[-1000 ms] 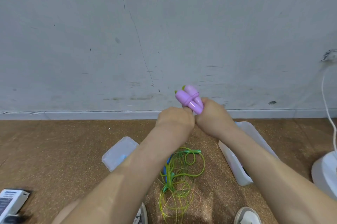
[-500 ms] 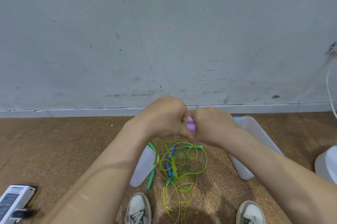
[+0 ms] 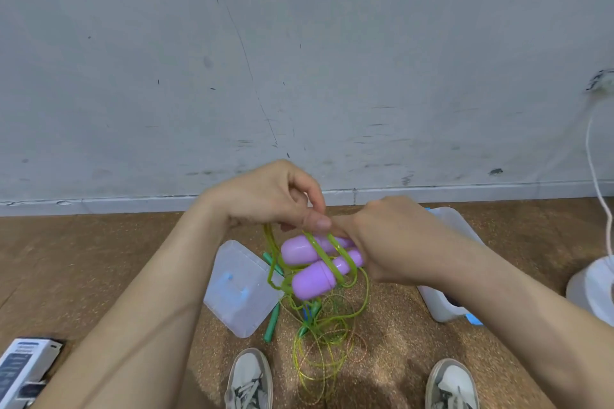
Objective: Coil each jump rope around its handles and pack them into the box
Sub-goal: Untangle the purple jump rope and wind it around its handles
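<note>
1. The grey wall (image 3: 299,59) is filling the upper half of the view and meeting the brown floor (image 3: 83,259) along the floor's far edge.
2. A white round object (image 3: 594,289) is standing at the floor's right edge, with a white cable (image 3: 594,159) running up the wall from it.
3. The clear box (image 3: 442,309) is lying on the floor right of centre, largely hidden under the right forearm. Its clear lid (image 3: 239,289) is lying apart from it, left of centre.
4. A loose tangle of cords (image 3: 327,358) is lying on the floor between the lid and the box, reaching toward the near edge between two shoes (image 3: 249,382). A green handle (image 3: 272,325) is lying just beside the lid.
5. The right hand (image 3: 392,239) is holding the jump rope above the tangle, its grip curling round the right ends of the two purple handles (image 3: 312,267). They are lying side by side, their rounded ends pointing left.
6. The left hand (image 3: 275,199) is hovering just above the handles beside the right hand, its grip pinching the green cord (image 3: 317,250) between thumb and curled fingers.
7. The green cord is looping across both handles and trailing down into the tangle.
8. A white carton (image 3: 23,365) is sitting at the floor's near left corner.
</note>
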Available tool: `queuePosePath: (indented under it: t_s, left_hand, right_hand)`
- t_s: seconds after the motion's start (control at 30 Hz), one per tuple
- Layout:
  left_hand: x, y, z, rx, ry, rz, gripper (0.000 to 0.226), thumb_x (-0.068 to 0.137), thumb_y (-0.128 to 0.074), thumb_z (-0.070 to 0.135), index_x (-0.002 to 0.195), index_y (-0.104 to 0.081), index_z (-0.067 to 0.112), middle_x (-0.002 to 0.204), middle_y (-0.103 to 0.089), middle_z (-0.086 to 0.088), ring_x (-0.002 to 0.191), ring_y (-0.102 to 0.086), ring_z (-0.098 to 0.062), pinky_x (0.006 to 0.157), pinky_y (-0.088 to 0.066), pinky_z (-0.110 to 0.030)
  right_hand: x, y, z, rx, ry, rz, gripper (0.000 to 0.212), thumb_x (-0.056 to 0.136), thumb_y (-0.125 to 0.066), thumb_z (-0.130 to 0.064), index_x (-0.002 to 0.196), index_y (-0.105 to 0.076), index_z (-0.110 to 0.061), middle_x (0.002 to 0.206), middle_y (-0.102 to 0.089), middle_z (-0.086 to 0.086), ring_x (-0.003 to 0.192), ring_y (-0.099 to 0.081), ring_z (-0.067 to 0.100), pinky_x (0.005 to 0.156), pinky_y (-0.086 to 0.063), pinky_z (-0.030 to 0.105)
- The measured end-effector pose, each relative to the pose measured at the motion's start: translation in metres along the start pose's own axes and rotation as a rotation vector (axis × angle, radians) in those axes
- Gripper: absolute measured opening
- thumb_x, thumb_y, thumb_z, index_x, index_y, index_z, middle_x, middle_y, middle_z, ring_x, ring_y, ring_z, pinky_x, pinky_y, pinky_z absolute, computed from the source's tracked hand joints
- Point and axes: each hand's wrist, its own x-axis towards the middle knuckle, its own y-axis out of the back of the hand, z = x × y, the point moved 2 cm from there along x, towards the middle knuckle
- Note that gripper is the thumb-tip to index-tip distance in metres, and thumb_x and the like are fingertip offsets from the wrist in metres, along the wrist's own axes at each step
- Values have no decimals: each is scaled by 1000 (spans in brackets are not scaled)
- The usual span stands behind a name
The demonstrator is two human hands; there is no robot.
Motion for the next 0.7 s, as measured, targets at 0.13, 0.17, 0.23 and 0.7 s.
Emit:
queuePosePath:
  t_s: [0.13, 0.17, 0.23, 0.7]
  left_hand:
    - [5, -3, -12, -340, -148, -26, 27, 52, -88, 34, 70, -76, 18, 53, -63, 6, 44, -50, 1, 43, -40, -11]
    - [4, -6, -12, -440, -184, -37, 31, 53, -86, 40, 72, -77, 17, 55, -65, 7, 45, -54, 2, 44, -42, -10]
    - [3, -9, -13, -588, -237, -16, 28, 54, -83, 38, 71, -77, 16, 57, -68, 6, 48, -60, 0, 46, -46, -12]
    - [29, -22, -7, -313, -197, 493, 16, 70, -51, -2, 67, -64, 6, 63, -54, -6, 62, -44, -13, 55, -36, -25]
  right_hand:
    - [-2, 0, 5, 162, -44, 77, 20, 82, -57, -24, 94, -44, -34, 79, -58, -4, 79, -56, 25, 60, -30, 32]
    - [-2, -2, 7, 226, -59, 120, 20, 79, -59, -21, 87, -45, -32, 72, -56, -3, 73, -53, 26, 59, -32, 32]
    - [-2, -9, 12, 365, -77, 234, 29, 72, -64, -16, 69, -38, -29, 57, -44, -5, 61, -42, 24, 53, -33, 34]
    - [0, -6, 30, 577, -280, 536, 26, 64, -55, -21, 59, -32, -31, 49, -37, -9, 56, -32, 23, 50, -34, 36]
